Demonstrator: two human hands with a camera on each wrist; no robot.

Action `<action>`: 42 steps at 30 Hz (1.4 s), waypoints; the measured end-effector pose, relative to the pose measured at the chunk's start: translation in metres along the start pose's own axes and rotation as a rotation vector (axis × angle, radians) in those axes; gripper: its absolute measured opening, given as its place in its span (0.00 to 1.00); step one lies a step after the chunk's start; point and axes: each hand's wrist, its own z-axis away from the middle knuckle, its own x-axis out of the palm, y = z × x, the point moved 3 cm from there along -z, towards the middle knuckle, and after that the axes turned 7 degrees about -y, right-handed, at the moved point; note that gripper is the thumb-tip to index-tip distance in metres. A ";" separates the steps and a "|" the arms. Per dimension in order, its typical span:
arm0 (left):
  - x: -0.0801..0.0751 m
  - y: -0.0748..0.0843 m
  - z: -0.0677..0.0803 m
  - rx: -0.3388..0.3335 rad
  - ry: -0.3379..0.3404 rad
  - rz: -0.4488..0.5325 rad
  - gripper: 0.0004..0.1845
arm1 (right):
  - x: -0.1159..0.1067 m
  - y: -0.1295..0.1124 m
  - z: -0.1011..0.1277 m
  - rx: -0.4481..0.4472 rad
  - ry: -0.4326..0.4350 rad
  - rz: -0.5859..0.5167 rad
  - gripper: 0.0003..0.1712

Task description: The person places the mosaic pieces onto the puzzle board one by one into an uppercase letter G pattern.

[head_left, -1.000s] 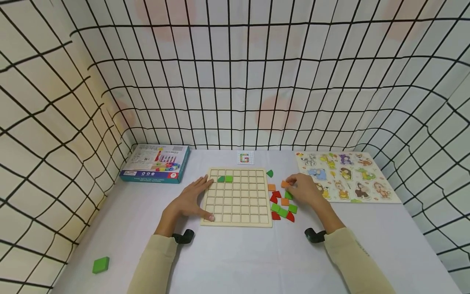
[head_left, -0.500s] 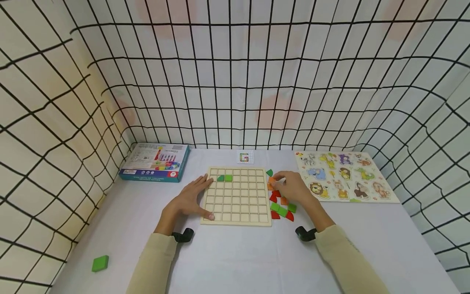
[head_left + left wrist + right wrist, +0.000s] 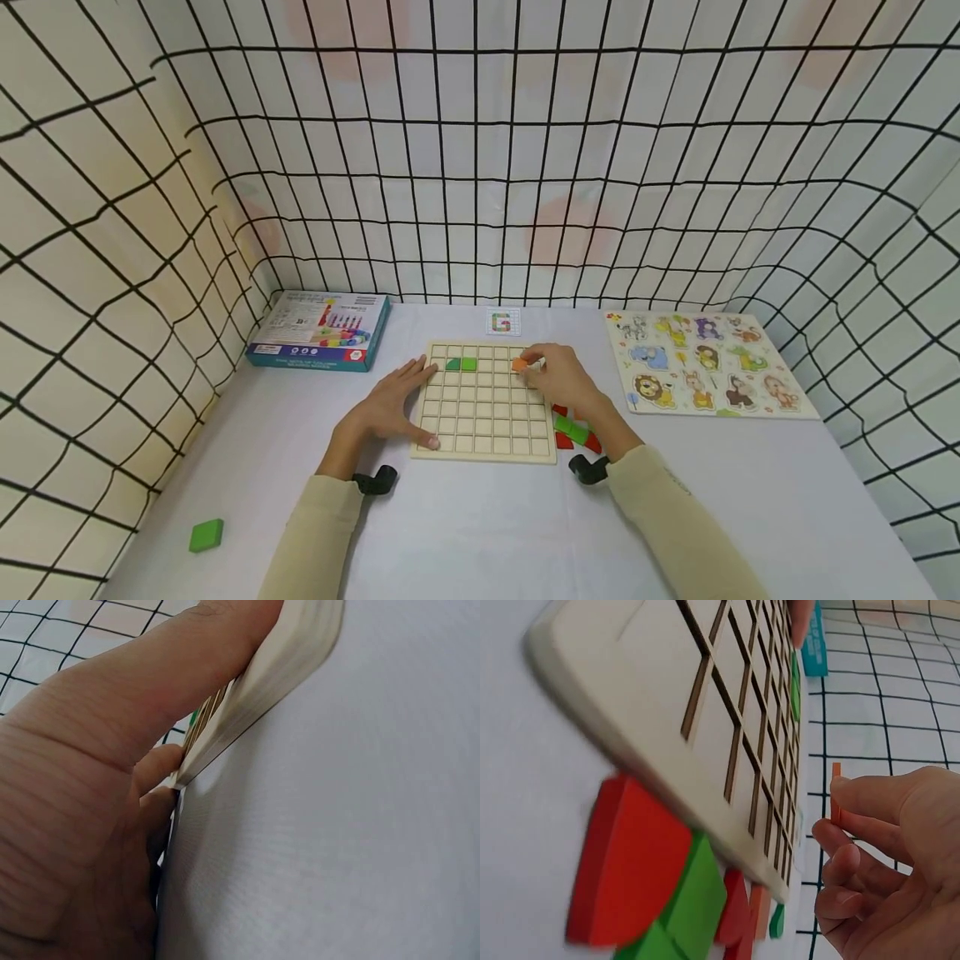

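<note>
A wooden grid board (image 3: 483,429) lies on the white tabletop. Along its left edge rests my left hand (image 3: 384,407), fingers and thumb spread; the left wrist view shows the thumb (image 3: 187,664) over the board's rim. Over the board's upper right, my right hand (image 3: 566,383) pinches an orange square tile (image 3: 518,365) between thumb and fingertips. The right wrist view shows that tile (image 3: 835,796) edge-on, above the board. In the second row sit a dark green curved piece (image 3: 453,364) and a light green square (image 3: 468,364), side by side.
Beside the board's right edge lie red curved pieces (image 3: 626,862) and green tiles (image 3: 572,430), partly under my right arm. A pattern card (image 3: 503,321) stands behind the board. There are also a box (image 3: 318,329), an animal puzzle (image 3: 708,362), a lone green block (image 3: 206,535) and black netting.
My right hand has moved left from the loose pieces to over the board's upper right, carrying the orange square tile. My left hand has stayed at the board's left edge.
</note>
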 end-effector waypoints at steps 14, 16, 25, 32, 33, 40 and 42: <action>-0.001 -0.001 0.003 -0.021 -0.012 0.000 0.74 | 0.030 -0.021 -0.023 -0.037 -0.020 -0.045 0.19; -0.001 0.000 0.003 -0.017 -0.012 0.009 0.74 | 0.033 -0.021 -0.026 -0.038 -0.012 -0.042 0.19; 0.000 -0.001 0.003 0.005 0.006 -0.009 0.74 | 0.041 -0.020 -0.033 -0.034 -0.008 0.009 0.18; 0.000 0.001 0.003 0.003 0.007 0.006 0.73 | 0.044 -0.021 -0.037 -0.012 0.007 0.049 0.17; 0.000 0.002 0.003 0.001 0.007 0.010 0.73 | 0.044 -0.021 -0.038 -0.009 0.008 0.059 0.17; -0.001 0.001 0.001 -0.027 -0.004 0.005 0.74 | 0.043 -0.023 -0.040 0.016 0.010 0.092 0.16; -0.001 0.000 0.001 -0.035 -0.008 0.009 0.74 | 0.043 -0.023 -0.041 0.017 0.006 0.093 0.16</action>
